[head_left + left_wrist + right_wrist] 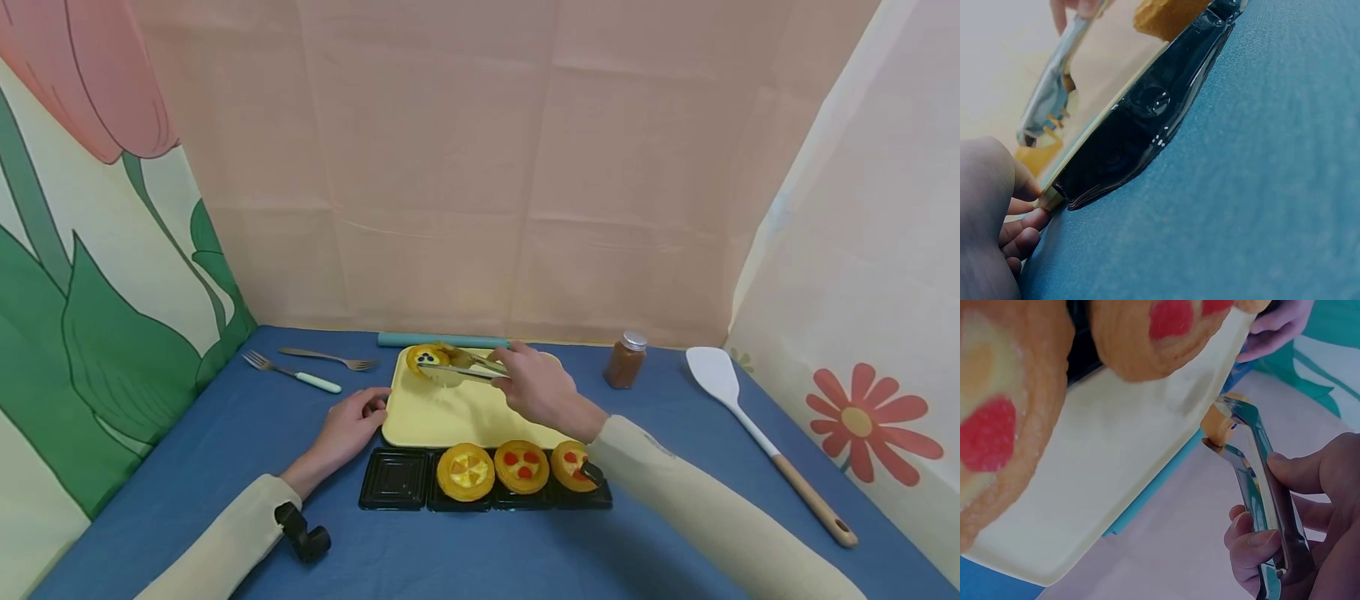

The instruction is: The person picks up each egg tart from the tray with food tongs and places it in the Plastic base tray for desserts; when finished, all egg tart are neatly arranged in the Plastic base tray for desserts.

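Note:
My right hand (534, 385) grips metal tongs (1272, 506), thumb on one arm and fingers round the other. The tongs' tips are at a blueberry-topped egg tart (426, 358) at the back left of the pale yellow tray (450, 421); whether they squeeze it I cannot tell. My left hand (352, 427) pinches the tray's left rim, its thumb and curled fingers at the edge in the left wrist view. Along the tray's front lies a black compartment box (393, 479). It holds a tart with yellow pieces (465, 472) and two with red pieces (522, 467).
Two forks, one wooden-looking (326, 358) and one with a pale handle (318, 382), lie at the left. A teal bar (442, 340) runs behind the tray. To the right are a spice jar (626, 362) and a white spatula (716, 379).

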